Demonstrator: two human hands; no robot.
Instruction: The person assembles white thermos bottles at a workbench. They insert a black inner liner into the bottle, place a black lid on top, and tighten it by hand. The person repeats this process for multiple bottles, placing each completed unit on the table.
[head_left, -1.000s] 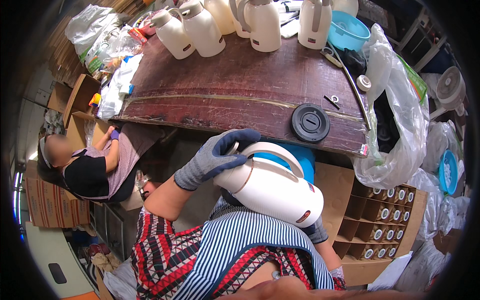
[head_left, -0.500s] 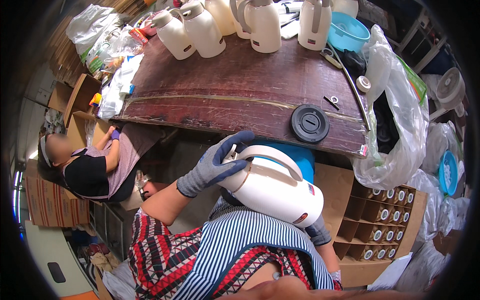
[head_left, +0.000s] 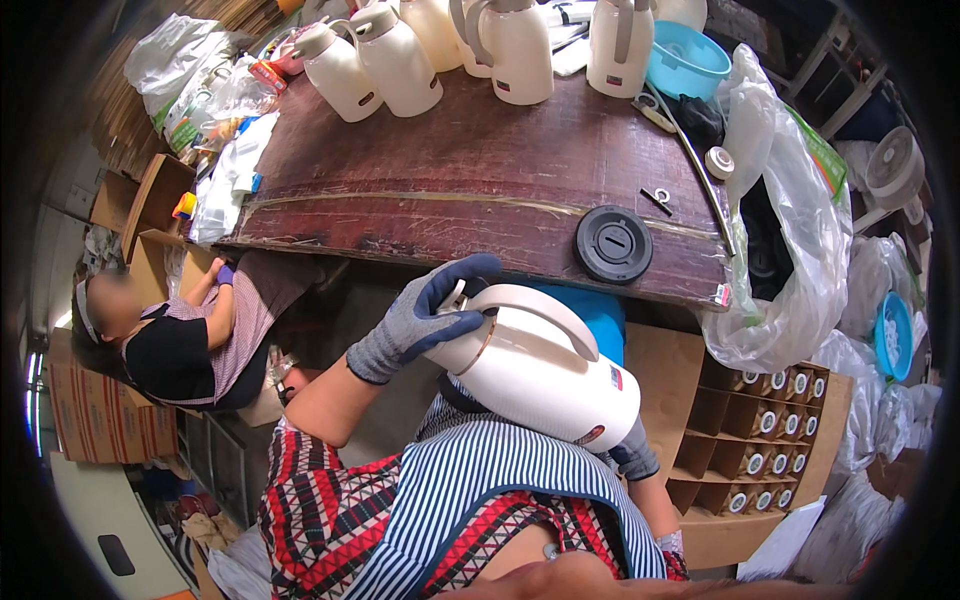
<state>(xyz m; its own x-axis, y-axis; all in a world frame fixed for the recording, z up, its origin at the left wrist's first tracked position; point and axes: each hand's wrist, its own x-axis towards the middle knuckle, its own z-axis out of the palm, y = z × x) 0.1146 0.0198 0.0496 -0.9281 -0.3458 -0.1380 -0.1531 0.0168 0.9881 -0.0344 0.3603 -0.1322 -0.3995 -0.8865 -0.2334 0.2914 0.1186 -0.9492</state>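
Observation:
A white thermos jug (head_left: 540, 375) lies tilted on its side above my lap, its handle facing up and its base toward the right. My left hand (head_left: 420, 315), in a grey and dark blue glove, is closed around the lid end near the spout. At the base, my right hand (head_left: 635, 455), gloved alike, supports the jug from beneath; the jug hides most of its fingers. A black round base cap (head_left: 614, 245) with a slot in its middle lies on the table near the front edge, beyond the jug.
Several more thermos jugs (head_left: 400, 65) stand along the back of the dark red table (head_left: 440, 160). A blue basin (head_left: 690, 60) and a plastic bag (head_left: 800, 300) are at the right. Below is a divided carton (head_left: 720, 440). At the left another person (head_left: 180, 340) sits working.
The jug is still in both hands and has shifted only slightly. More of my right hand shows at the base. The whole view has moved a little.

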